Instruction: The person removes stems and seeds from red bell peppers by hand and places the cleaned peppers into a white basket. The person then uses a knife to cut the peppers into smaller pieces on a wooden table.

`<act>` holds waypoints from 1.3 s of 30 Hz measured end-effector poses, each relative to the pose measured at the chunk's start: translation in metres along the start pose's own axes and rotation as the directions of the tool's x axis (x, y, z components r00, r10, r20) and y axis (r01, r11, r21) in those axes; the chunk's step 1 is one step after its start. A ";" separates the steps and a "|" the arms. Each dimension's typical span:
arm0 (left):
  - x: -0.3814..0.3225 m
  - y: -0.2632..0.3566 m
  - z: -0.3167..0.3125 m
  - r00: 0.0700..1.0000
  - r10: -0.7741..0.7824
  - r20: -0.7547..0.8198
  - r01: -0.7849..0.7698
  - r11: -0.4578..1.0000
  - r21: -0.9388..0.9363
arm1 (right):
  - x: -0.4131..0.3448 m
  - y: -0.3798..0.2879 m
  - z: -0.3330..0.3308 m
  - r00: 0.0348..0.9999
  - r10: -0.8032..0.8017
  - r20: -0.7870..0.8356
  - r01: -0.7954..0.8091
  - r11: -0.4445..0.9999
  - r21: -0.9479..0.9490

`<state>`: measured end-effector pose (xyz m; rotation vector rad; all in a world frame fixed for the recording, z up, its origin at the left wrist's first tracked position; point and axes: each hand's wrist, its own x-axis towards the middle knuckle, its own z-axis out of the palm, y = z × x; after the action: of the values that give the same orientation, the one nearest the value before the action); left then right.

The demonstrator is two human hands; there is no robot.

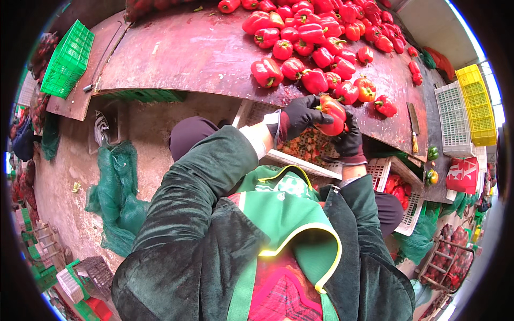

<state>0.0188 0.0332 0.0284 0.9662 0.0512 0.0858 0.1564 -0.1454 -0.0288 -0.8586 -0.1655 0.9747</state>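
Note:
A red bell pepper [332, 116] with some orange on its skin is held between my two gloved hands, just off the table's near edge. My left hand [303, 116] grips it from the left, fingers around its stem side. Against its right and lower side is my right hand [350, 138], its fingers partly hidden behind the pepper. A thin dark shape shows below the right palm; I cannot tell what it is. Under the hands, a white plastic crate [299, 160] contains orange and green pepper scraps. Many whole red bell peppers [313, 34] are heaped on the table beyond.
The reddish tabletop [172, 56] has a knife [413, 124] at its right edge. A crate of red peppers [401, 200] stands lower right. Yellow [478, 104] and white crates are at far right, a green crate [68, 60] at far left. Green netting [118, 192] lies on the floor.

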 end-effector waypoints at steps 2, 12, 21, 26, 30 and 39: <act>0.005 -0.006 0.003 1.000 0.011 0.015 -0.011 0.998 0.063 | 0.009 0.015 -0.001 0.994 -0.085 0.066 0.075 0.986 0.150; 0.019 -0.019 0.004 0.978 -0.194 -0.073 0.202 0.972 0.118 | 0.012 0.025 0.008 0.926 0.111 0.361 -0.259 0.882 0.395; 0.010 -0.018 0.015 0.991 -0.130 0.037 0.130 0.991 0.014 | 0.023 0.029 0.006 0.886 -0.455 0.087 0.402 0.661 -0.633; 0.019 -0.020 0.018 0.970 -0.191 -0.152 0.193 0.981 -0.002 | 0.031 0.041 0.008 0.987 -0.156 0.030 0.156 0.988 0.008; 0.024 -0.013 0.004 0.950 -0.301 -0.087 0.313 0.919 0.238 | 0.027 0.034 0.022 0.970 -0.211 0.120 0.232 0.952 -0.199; 0.016 -0.008 -0.003 0.955 -0.187 0.231 0.202 0.979 -0.041 | 0.025 0.041 0.017 0.905 -0.210 0.371 0.134 0.966 0.221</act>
<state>0.0353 0.0329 0.0205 0.8969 -0.0663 -0.2039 0.1354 -0.1048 -0.0521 -0.4546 -0.4766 0.9687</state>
